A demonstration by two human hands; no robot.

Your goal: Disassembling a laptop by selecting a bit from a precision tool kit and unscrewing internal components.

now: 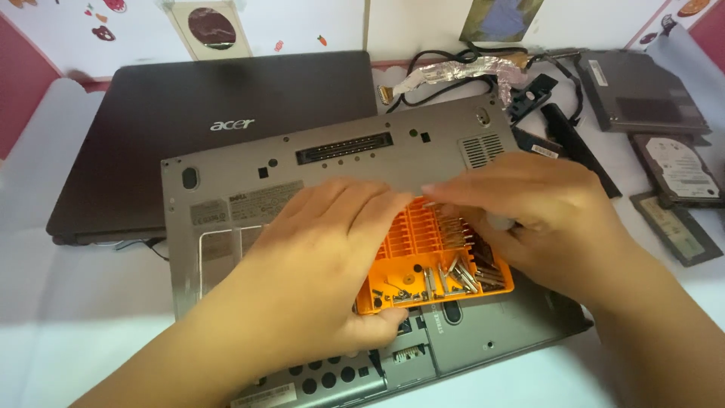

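An orange plastic bit tray [408, 236] with ribbed slots and several loose metal screwdriver bits and screws lies on the grey underside of an upturned laptop [340, 170]. My left hand [317, 257] rests over the tray's left side, thumb curled under its front edge, fingers reaching across the top. My right hand [529, 215] covers the tray's right side, fingers stretched leftward until the fingertips nearly meet those of the left hand. A small pale object seems tucked under my right fingers; what it is stays unclear.
A closed dark laptop [196, 113] lies behind at the left. At the right sit an optical drive [642, 91], a hard drive [680, 170], a flat dark panel [676, 227], black brackets [559, 125] and a foil-wrapped cable [453, 72], all on a white tabletop [75, 317].
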